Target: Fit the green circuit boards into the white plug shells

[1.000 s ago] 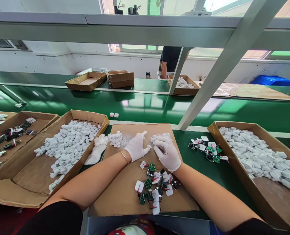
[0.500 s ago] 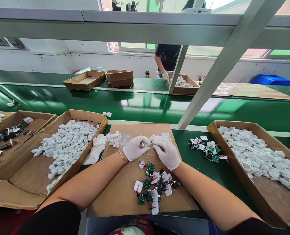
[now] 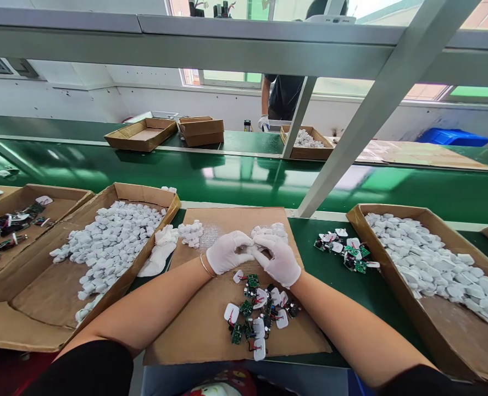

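Observation:
My left hand [image 3: 228, 252] and my right hand [image 3: 277, 258], both in white gloves, meet fingertip to fingertip over the cardboard sheet [image 3: 194, 324]. Each is closed in a pinch; whatever sits between the fingers is too small and hidden to name. Just behind my right hand lies a pile of white plastic pieces [image 3: 272, 230]. Another small pile of white pieces [image 3: 191, 234] is off to the left of my left hand. Nearer to me, a heap of green circuit boards [image 3: 247, 309] with wires and white covers rests on the cardboard.
A cardboard box of white pieces [image 3: 65, 286] stands at left, another box [image 3: 445, 324] at right. More circuit boards [image 3: 353, 253] lie beside the right box. A slanted metal post [image 3: 363, 115] rises beyond the cardboard. Across the green conveyor [image 3: 236, 173] stands a person [image 3: 284, 96].
My hands have come closer together, the right fingertips now touching the left ones. Across the conveyor, the other person's gloved hand has moved left.

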`<state>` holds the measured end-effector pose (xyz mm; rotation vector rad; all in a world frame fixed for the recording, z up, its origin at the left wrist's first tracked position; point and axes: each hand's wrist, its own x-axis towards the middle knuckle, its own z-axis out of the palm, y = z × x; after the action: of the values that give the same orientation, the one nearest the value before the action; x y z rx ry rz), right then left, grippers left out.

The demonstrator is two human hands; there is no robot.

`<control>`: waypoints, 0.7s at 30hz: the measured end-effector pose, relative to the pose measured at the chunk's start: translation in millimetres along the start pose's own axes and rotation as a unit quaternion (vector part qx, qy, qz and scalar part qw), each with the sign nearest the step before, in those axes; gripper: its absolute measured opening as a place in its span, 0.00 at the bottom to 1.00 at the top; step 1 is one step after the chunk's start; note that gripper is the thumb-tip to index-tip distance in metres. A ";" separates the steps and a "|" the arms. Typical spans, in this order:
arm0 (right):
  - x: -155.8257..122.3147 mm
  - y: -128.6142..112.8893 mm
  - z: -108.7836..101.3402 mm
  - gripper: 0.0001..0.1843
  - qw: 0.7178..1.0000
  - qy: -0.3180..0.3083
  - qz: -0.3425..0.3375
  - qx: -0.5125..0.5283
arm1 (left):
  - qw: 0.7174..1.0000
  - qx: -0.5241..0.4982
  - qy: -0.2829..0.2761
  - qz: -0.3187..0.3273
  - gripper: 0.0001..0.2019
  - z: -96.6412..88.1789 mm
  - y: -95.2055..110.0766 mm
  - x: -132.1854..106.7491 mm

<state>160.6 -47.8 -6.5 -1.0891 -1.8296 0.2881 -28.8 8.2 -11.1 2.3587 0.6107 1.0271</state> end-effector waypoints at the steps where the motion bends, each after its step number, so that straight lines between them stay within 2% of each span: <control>1: -1.0 0.0 0.5 0.10 1.000 0.000 0.003 -0.002 | 1.000 0.000 -0.002 0.000 0.10 -0.2 0.3 -0.3; 6: -3.4 -0.4 0.2 0.11 1.000 -0.003 0.018 0.011 | 1.000 -0.003 -0.022 -0.004 0.09 -1.8 -0.1 0.2; 11: -0.1 -3.5 -1.6 0.11 0.996 -0.060 0.024 0.056 | 0.998 0.013 -0.048 0.037 0.07 -0.5 -1.3 -0.5; 21: -5.9 -6.7 6.0 0.14 0.996 -0.004 0.037 0.086 | 0.993 0.004 0.019 0.113 0.12 0.7 15.2 2.0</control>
<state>152.8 -54.7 -9.1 -1.0389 -1.7390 0.4856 -24.0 -2.7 -1.4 2.4613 0.3663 1.1696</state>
